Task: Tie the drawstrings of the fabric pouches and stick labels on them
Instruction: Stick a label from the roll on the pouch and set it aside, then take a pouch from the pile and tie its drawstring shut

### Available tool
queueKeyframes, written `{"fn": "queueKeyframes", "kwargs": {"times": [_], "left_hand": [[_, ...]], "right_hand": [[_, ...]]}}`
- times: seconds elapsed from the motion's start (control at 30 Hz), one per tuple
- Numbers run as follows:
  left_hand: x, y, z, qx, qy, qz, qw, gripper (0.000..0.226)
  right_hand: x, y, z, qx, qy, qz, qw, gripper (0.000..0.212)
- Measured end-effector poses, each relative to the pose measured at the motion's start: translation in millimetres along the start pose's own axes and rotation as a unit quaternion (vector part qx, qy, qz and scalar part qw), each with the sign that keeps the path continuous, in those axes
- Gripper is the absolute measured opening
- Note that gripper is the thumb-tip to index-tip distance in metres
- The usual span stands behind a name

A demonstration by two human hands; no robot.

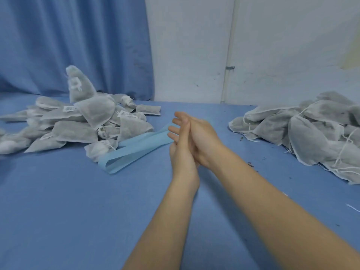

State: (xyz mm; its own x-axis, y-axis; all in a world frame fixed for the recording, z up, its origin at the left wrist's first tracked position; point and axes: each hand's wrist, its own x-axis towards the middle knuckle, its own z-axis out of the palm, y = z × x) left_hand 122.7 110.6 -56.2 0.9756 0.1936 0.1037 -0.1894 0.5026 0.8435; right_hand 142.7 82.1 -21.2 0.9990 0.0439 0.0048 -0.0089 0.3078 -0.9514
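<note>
Nearest the camera, two bare forearms reach forward over the blue-covered desk point(58, 211), and they meet over its middle. The left hand point(180, 151) and the right hand point(202, 141) are pressed palm against palm, fingers mostly straight and pointing away, holding nothing; it looks like a rub or a brush-off between pouches rather than any grip.

Just beyond and to the left of the hands lies a light blue strip point(134, 151), looped and folded on itself. It is probably the backing for the labels, kept within easy reach of both hands, though no labels can be made out on it.

Farther left sits the pile of labelled pouches point(78, 121), several showing small white stickers and cinched necks, so this reads as the finished stack. Well apart on the right lies the pile of unlabelled pouches point(311, 137) with loose white strings trailing out, apparently the supply to work through. Splitting the two piles keeps done and undone from mixing.

The broad stretch of desk between and in front of the piles gives room for tying. The right pile spreads toward the desk's right edge, where a pouch could slip off. At the back, a blue curtain point(78, 45) and a white wall point(272, 45) close the space.
</note>
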Motion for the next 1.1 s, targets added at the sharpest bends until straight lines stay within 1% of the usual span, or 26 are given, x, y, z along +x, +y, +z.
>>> {"fn": "queueKeyframes", "kwargs": {"times": [0.03, 0.07, 0.13, 0.17, 0.23, 0.33, 0.47, 0.53, 0.57, 0.63, 0.73, 0.8, 0.87, 0.93, 1.0, 1.1], "left_hand": [[-1, -2, 0, 0.017, -0.002, 0.005, 1.0, 0.064], [-2, -3, 1, 0.026, -0.001, -0.015, 1.0, 0.068], [-6, -8, 7, 0.039, -0.011, -0.063, 0.997, 0.06], [-8, -12, 10, 0.081, -0.027, -0.069, 0.994, 0.054], [-14, -19, 17, 0.167, -0.063, -0.049, 0.983, 0.046], [-32, -27, 30, 0.223, -0.15, -0.022, 0.963, 0.039], [-46, -39, 62, 0.276, -0.237, -0.048, 0.93, 0.027], [-48, -48, 85, 0.322, -0.268, -0.046, 0.907, 0.029], [-47, -54, 98, 0.341, -0.271, -0.042, 0.899, 0.03], [-43, -68, 123, 0.366, -0.263, -0.037, 0.892, 0.026], [-32, -93, 155, 0.413, -0.232, -0.049, 0.879, 0.019], [-27, -106, 172, 0.455, -0.219, -0.043, 0.862, 0.017], [-24, -117, 187, 0.487, -0.206, -0.046, 0.848, 0.027], [-23, -125, 198, 0.5, -0.2, -0.068, 0.84, 0.035], [-22, -131, 206, 0.498, -0.187, -0.09, 0.842, 0.039], [-21, -136, 210, 0.47, -0.176, -0.104, 0.859, 0.035]], "right_hand": [[-3, 1, -4, 0.005, 0.003, 0.006, 1.0, 0.015], [-5, 1, -10, 0.008, 0.003, 0.009, 1.0, 0.014], [-15, -4, -25, 0.018, 0.011, 0.003, 1.0, 0.014], [-20, -7, -34, 0.019, 0.019, -0.001, 1.0, 0.015], [-34, -13, -54, 0.003, 0.041, -0.005, 0.999, 0.016], [-55, -25, -91, -0.025, 0.064, -0.043, 0.997, 0.021], [-79, -36, -141, -0.056, 0.112, -0.085, 0.988, 0.026], [-86, -37, -161, -0.091, 0.152, -0.106, 0.979, 0.028], [-89, -37, -171, -0.096, 0.173, -0.116, 0.973, 0.029], [-93, -35, -188, -0.086, 0.213, -0.131, 0.964, 0.028], [-92, -33, -211, -0.072, 0.267, -0.144, 0.95, 0.021], [-88, -34, -224, -0.047, 0.298, -0.14, 0.943, 0.021], [-84, -34, -235, -0.031, 0.324, -0.134, 0.936, 0.024], [-82, -34, -243, -0.041, 0.344, -0.129, 0.929, 0.026], [-80, -32, -248, -0.049, 0.357, -0.129, 0.924, 0.026], [-78, -28, -252, -0.05, 0.362, -0.123, 0.923, 0.026]]}}
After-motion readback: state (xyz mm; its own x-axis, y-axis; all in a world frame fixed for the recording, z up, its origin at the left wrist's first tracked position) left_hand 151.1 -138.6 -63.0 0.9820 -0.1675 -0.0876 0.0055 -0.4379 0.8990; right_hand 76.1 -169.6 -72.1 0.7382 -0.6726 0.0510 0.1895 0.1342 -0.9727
